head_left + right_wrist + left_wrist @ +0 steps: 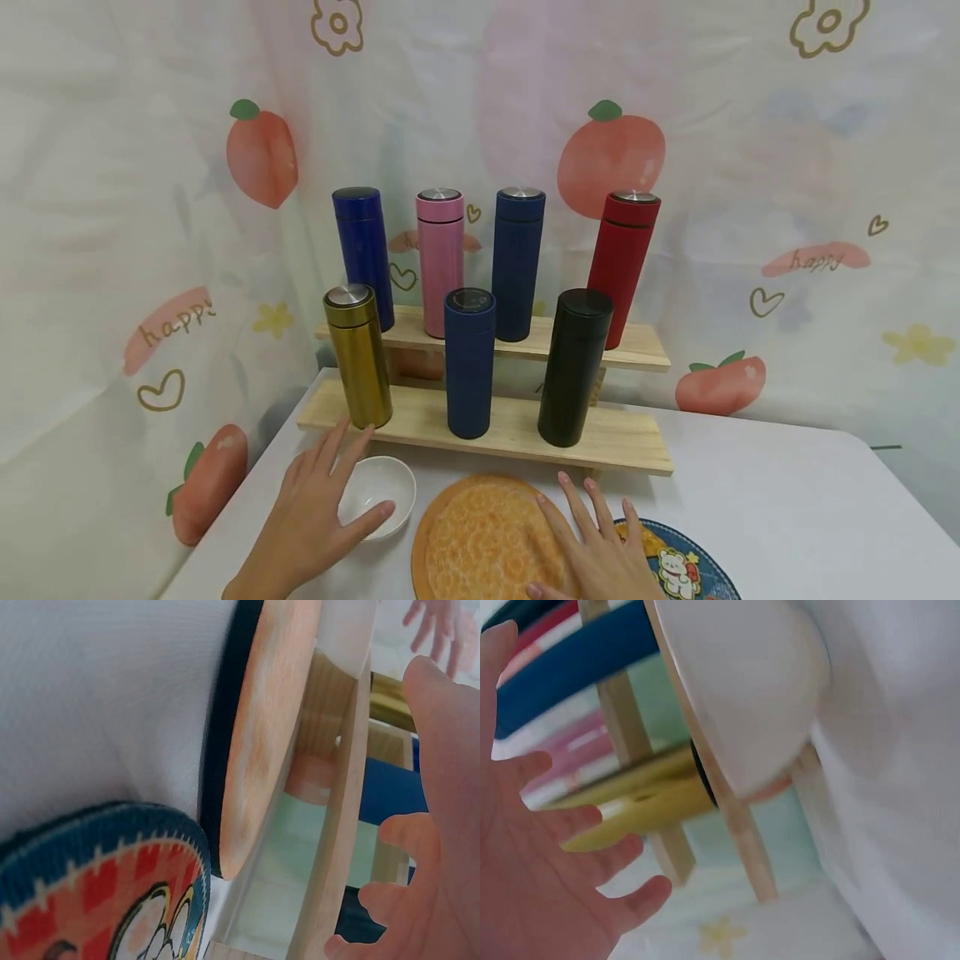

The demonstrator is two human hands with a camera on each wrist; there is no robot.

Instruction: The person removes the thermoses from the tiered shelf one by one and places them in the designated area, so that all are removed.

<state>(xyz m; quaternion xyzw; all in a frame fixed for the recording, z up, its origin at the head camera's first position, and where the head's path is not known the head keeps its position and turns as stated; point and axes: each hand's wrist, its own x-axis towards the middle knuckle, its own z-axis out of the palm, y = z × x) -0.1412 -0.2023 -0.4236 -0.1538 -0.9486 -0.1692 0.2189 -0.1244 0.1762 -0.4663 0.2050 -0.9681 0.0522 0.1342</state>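
My left hand point(311, 500) hovers with spread fingers over a white bowl point(393, 483), its fingertips just in front of the gold bottle point(360, 358). Nothing lies in its grasp in the left wrist view. To the right, my right hand point(603, 554) is held with fingers apart above the edge of a round bread-patterned mat point(480, 542). It partly covers a blue round mat point(693, 567) with a cartoon bear. On the lower shelf point(420, 417) a blue bottle point(470, 367) and a black bottle point(573, 371) stand beside the gold one.
The upper shelf point(555, 337) carries a dark blue bottle point(365, 258), a pink bottle point(441, 267), a navy bottle point(517, 267) and a red bottle point(622, 258). A peach-printed curtain point(750, 167) hangs behind and left of the white table point(810, 500).
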